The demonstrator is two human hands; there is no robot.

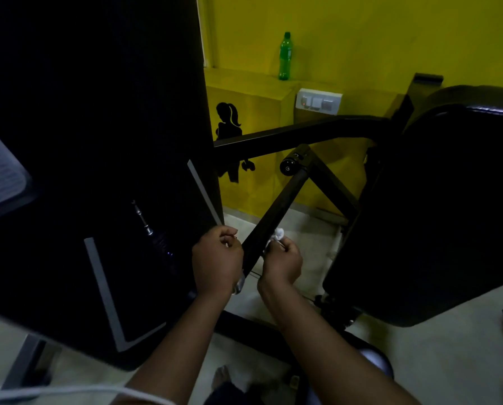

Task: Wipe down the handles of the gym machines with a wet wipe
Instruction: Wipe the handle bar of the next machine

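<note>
A wipe (277,235) is touching a gym bar (276,211).
The right hand (282,258) is pinching the white wipe and pressing it on the bar's right side, low down. The left hand (216,258) is sitting just beside the bar's left side, fingers curling in; I cannot tell if it is gripping anything. A green bottle (285,55) is standing on the yellow ledge (244,77) behind.

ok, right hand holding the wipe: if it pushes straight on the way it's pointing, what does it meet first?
The black handle bar, most likely. The right hand points up and left, its wipe at the bar's right edge; whether they touch is unclear.
</note>
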